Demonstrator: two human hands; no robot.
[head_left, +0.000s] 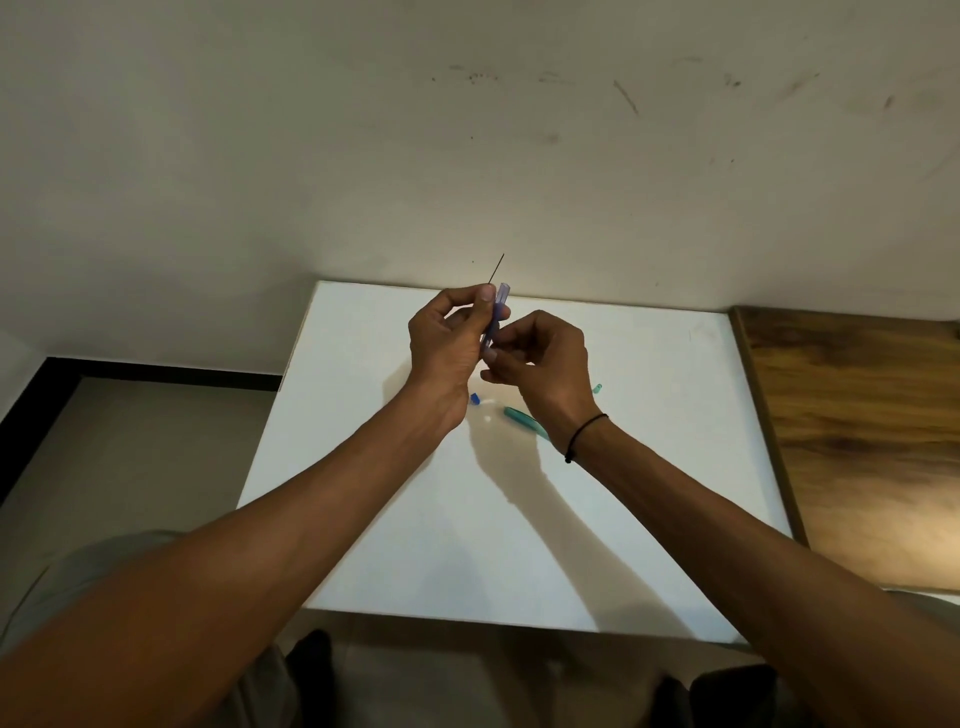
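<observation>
Noted: purple barrel (501, 304) pinched in left hand (447, 338) fingers, lower end pinched by right hand (545, 364); thin refill (497, 267) seen above fingertips. Refill step judged underway; straight axial slide called for next.

A pale off-white wall (467, 130) fills the upper half of the view, marked with dark smudges and short scratches towards its upper right. A white table (363, 519) stands with its far edge at the foot of that wall. Along the table's right edge runs a wooden surface (857, 441) with strong brown grain, lit warmly near its front. Left of the table, a grey floor (130, 441) meets the wall along a black skirting strip (156, 370). The room is dim overall.
</observation>
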